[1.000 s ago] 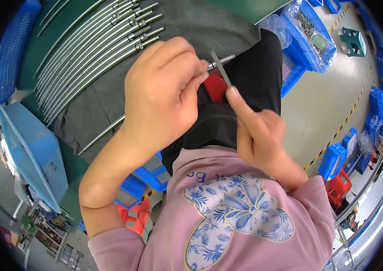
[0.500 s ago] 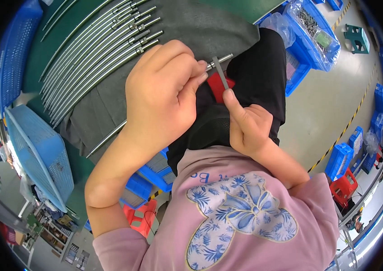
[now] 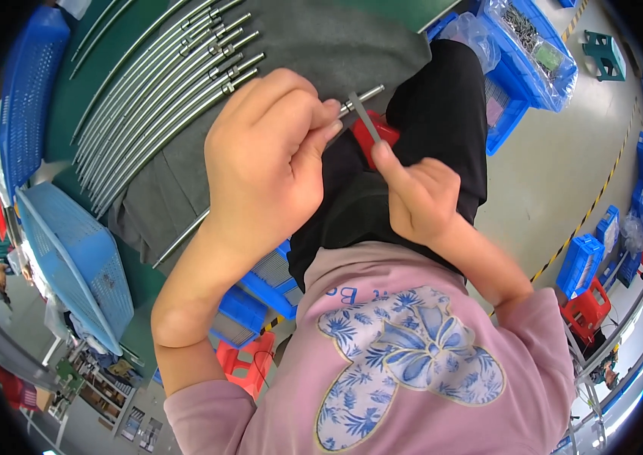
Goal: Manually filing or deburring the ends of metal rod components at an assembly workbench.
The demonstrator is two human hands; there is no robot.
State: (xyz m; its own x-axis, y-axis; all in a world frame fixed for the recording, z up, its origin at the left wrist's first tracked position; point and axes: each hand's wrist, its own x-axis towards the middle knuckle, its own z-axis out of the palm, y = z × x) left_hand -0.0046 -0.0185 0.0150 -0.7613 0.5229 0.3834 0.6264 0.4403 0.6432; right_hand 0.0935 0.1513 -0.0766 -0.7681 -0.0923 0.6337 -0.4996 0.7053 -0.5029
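L hand (image 3: pixel 272 163) is closed around a thin metal rod (image 3: pixel 363 96); the rod tip shows past the fingertips, the other end exits below the wrist over the grey mat (image 3: pixel 336 45). R hand (image 3: pixel 416 197) pinches a small flat metal tool (image 3: pixel 363 121), tilted, touching the rod near its tip. Both are held above the lap, just off the desk (image 3: pixel 71 98) edge. More rods (image 3: pixel 162 83) lie in a row on the desk, partly on the mat. Blue basket (image 3: pixel 71 258) sits at desk's left edge.
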